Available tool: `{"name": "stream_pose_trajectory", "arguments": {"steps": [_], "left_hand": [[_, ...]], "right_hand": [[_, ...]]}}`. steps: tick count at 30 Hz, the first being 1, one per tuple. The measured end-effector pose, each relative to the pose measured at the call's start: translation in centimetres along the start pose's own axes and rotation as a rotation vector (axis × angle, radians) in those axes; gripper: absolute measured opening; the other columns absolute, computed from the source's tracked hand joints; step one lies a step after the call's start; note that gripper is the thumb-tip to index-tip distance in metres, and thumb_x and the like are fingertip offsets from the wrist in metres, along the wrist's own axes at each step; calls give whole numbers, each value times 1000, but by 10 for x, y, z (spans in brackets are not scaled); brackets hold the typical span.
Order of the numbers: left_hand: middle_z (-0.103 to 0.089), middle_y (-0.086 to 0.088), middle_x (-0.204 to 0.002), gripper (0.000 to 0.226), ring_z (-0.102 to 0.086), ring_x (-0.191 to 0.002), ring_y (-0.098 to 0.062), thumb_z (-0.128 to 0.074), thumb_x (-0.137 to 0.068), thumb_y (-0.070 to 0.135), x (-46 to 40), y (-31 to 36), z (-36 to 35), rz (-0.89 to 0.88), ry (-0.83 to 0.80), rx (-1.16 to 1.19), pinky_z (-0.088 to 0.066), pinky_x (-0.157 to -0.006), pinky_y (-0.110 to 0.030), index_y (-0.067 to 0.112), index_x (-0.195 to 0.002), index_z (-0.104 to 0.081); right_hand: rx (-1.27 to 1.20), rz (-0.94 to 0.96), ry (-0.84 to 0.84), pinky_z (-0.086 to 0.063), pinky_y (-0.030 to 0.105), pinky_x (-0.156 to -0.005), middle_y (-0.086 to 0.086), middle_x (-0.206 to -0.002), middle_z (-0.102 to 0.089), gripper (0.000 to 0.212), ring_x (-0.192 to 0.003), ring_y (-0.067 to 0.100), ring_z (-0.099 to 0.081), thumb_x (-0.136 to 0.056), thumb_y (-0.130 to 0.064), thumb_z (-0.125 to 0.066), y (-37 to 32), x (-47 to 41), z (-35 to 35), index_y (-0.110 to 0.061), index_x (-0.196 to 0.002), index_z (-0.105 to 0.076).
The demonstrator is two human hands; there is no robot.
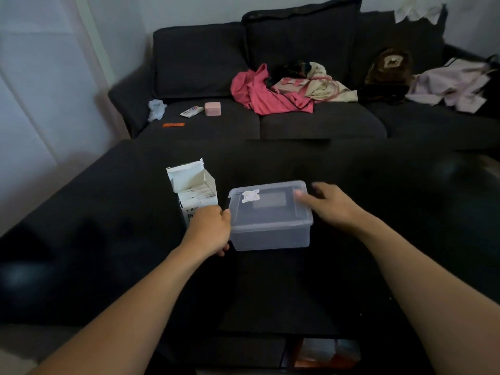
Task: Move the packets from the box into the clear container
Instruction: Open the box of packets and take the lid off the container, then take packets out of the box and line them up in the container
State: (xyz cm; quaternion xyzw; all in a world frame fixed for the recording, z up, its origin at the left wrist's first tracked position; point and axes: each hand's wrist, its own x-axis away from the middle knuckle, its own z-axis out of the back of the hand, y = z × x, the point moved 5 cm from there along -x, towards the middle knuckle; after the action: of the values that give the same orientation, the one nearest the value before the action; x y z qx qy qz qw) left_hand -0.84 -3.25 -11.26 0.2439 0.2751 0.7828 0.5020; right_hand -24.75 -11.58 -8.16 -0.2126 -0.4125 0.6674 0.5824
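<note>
My left hand (209,230) grips the lidded clear container (270,220), right fingers (304,197) loose on its lid (267,204); yanking could topple the open packet box (193,189) right beside.

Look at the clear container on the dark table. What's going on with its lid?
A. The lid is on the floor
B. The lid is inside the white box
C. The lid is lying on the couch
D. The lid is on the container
D: the lid with a sticker sits flat on top of the clear container, with the left hand and right hand at its sides.
</note>
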Motion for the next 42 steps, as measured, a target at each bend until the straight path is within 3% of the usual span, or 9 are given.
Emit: {"name": "stream_pose_trajectory", "arguments": {"steps": [3,7,15,18,21,25,31,38,42], "left_hand": [[-71,-14,-80,32,-71,-59,-24,-35,-108,28,-2,-9,4,25,10,47,-57,-48,-31,11,-99,-61],[-71,-20,-88,37,-67,-65,-24,-30,-107,21,2,-17,4,104,-71,177,-55,-50,-32,6,-98,-63],[-70,-22,-102,24,-71,-62,-22,-45,-103,16,5,-23,-2,225,-221,357,-55,-46,-27,6,-109,-65],[-66,-21,-102,25,-72,-64,-24,-39,-107,19,4,-23,-3,240,-186,353,-58,-48,-28,7,-111,-60],[-67,-21,-98,28,-73,-66,-26,-36,-108,19,3,-21,-2,226,-152,311,-59,-50,-30,6,-111,-60],[-73,-14,-79,39,-73,-56,-23,-40,-106,31,3,-16,13,158,8,45,-63,-58,-37,5,-97,-67],[-66,2,-65,49,-65,-66,-18,-64,-88,58,17,9,46,-110,316,-273,-57,-64,-35,17,-63,-66],[-58,4,-65,38,-52,-59,-9,-78,-80,42,25,-14,102,-79,807,118,-33,-52,-23,12,-68,-58],[-61,1,-118,57,-60,-107,-20,-79,-79,47,2,-53,92,102,619,361,-47,-86,-32,14,-120,-57]], "right_hand": [[140,163,-223,-41,34,-103,-5,-147,-40,126,-129,16,-46,-60,-61,-84,-15,-4,-15,-22,-159,-15],[419,194,-326,-24,42,-120,-9,-167,-3,146,-151,20,-18,-53,-64,-89,-6,-11,-32,-27,-161,2],[500,291,-235,-40,38,-109,-6,-148,-31,119,-134,17,-34,-61,-58,-87,-12,-8,-34,-23,-155,-23],[121,276,-255,-46,24,-86,-7,-133,-46,87,-110,6,-50,-69,-50,-85,-17,0,-24,-24,-140,-42],[-327,146,-26,-53,36,-86,7,-133,-55,81,-112,15,-57,-64,-58,-81,-5,-9,7,-22,-132,-54],[249,-180,409,-47,51,-102,17,-145,-41,124,-130,36,-44,-54,-80,-77,40,-20,50,-8,-147,-38],[555,-455,190,-24,65,-115,19,-161,-20,146,-148,39,-23,-51,-87,-73,91,-18,30,-5,-158,-15],[121,481,372,-54,24,-86,-4,-105,-72,20,-97,6,-67,-93,-27,-71,-53,23,8,-20,-111,-73],[245,816,33,-54,18,-81,-5,-103,-73,19,-88,3,-65,-94,-18,-70,-115,54,-81,-17,-111,-76]]}}
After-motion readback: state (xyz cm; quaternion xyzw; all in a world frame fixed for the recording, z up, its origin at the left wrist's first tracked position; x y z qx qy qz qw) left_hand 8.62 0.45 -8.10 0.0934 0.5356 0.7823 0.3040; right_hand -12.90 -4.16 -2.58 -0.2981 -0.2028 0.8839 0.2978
